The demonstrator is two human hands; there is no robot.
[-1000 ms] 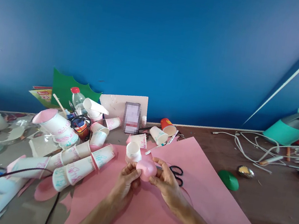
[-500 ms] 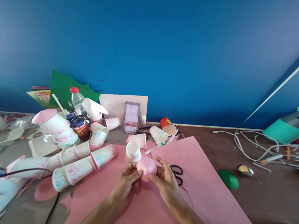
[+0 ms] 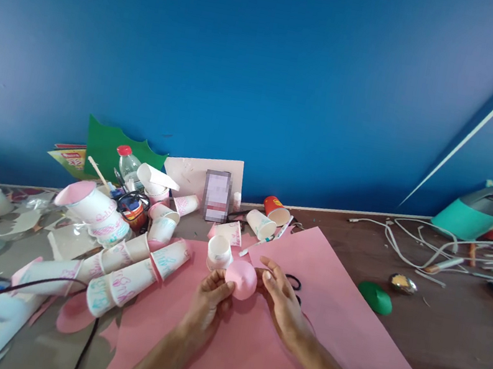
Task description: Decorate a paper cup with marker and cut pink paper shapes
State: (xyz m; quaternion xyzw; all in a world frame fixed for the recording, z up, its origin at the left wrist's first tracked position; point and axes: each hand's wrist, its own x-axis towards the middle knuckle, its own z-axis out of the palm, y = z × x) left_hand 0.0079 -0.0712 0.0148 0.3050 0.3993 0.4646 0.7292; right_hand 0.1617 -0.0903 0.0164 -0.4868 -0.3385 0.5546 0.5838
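Note:
A small cup wrapped in pink paper is held over a large pink paper sheet, its pink bottom turned toward me. My left hand pinches it from the left with closed fingers. My right hand grips its right side, fingers curled around it. Just behind the cup stands a white paper cup. Black scissors lie on the pink sheet, partly hidden behind my right hand.
Several white paper cups lie stacked and scattered to the left, beside a water bottle and a black cable. A green paper cone, white cables and a teal container are on the right.
My right hand has slid a little to the right and now covers more of the scissors. The pink cup has turned slightly between my fingers.

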